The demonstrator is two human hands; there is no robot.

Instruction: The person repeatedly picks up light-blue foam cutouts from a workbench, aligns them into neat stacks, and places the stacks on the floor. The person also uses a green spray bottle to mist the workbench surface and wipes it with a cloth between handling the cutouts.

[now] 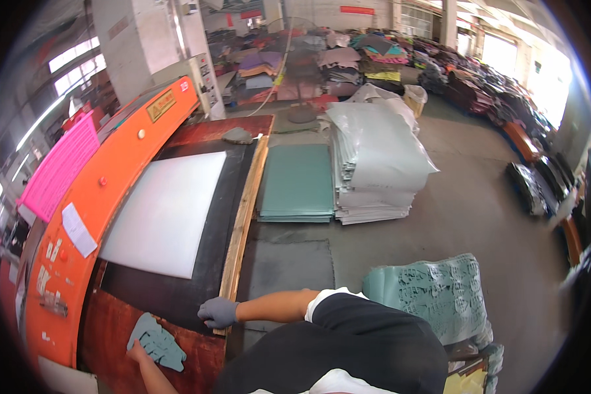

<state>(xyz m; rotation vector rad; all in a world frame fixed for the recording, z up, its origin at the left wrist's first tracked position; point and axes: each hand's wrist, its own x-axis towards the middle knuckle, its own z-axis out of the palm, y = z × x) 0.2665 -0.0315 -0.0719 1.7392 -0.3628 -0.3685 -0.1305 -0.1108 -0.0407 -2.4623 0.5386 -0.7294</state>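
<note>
My bare left hand is closed on the near edge of some grey-green cut foam-like pieces, which lie over the reddish-brown board at the lower left. Several irregular lobes and gaps show in these pieces. My right hand, in a grey glove, rests with curled fingers at the near end of a wooden strip along the machine bed. Whatever its fingers may hold is hidden. Beyond both hands, a white cutting board sits on the black bed.
An orange machine beam crosses the left side. On the floor right of the bed stand a stack of green sheets and a taller grey stack. A bundle of perforated green sheets is at my right. Piled sheets fill the back.
</note>
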